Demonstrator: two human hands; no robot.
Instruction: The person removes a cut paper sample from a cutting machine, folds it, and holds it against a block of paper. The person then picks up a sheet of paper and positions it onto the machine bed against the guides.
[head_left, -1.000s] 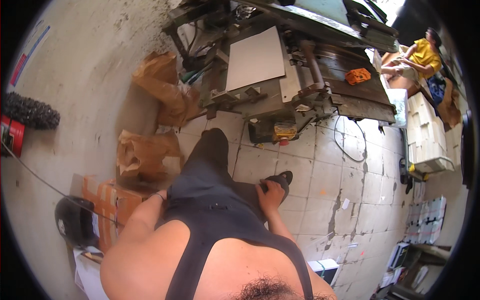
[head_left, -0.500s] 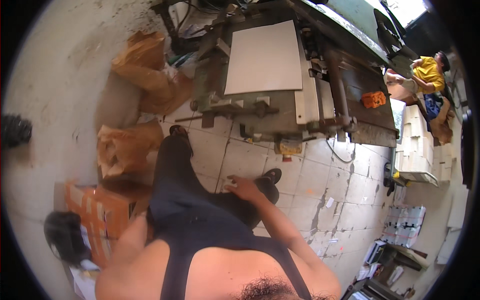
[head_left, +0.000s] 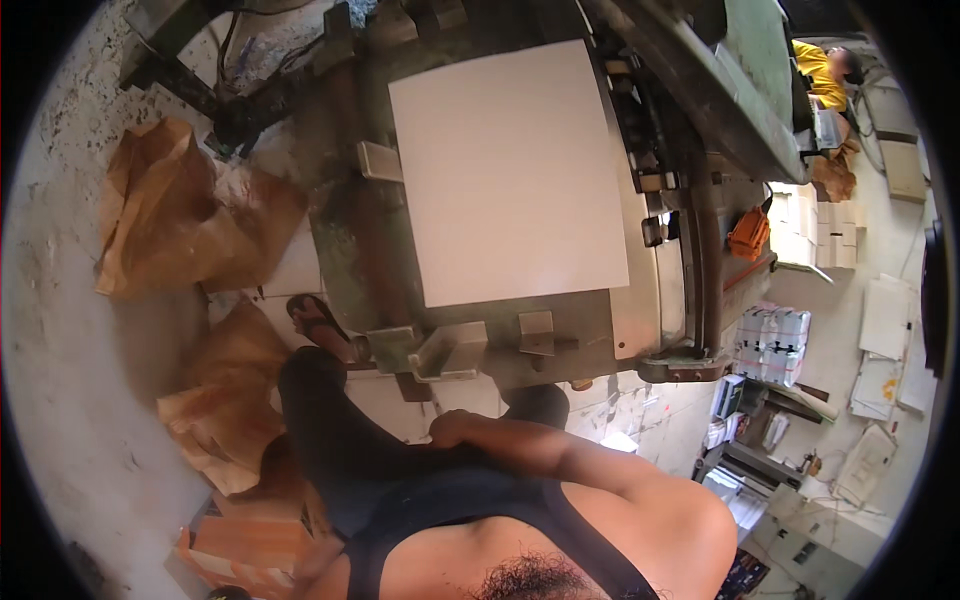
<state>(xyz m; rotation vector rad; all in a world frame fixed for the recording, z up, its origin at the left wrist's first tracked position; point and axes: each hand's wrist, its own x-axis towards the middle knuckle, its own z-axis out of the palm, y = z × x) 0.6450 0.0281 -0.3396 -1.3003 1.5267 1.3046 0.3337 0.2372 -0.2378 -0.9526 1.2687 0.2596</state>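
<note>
My right hand (head_left: 458, 428) rests low over my thighs, just short of the machine's front edge. Its fingers look curled in, and their inner side is hidden. Down beside my left thigh goes my left forearm (head_left: 318, 565); the left hand itself is mostly hidden and blurred there. Neither hand touches the large pale sheet (head_left: 510, 180), which lies flat on the green metal machine bed (head_left: 570, 335). Metal guide blocks (head_left: 450, 350) stand along the bed's near edge, close beyond my right hand.
Crumpled brown paper (head_left: 190, 220) lies left of the machine, with a cardboard box (head_left: 245, 545) nearer me. An orange object (head_left: 749, 234) sits at the machine's right. Wrapped bundles (head_left: 772, 345) stand on the right, and a person in yellow (head_left: 820, 75) is beyond.
The machine and sheet now appear closer and larger, and the view has shifted. My right hand has drawn in over my thighs, its fingers more curled. The sheet remains on the bed.
</note>
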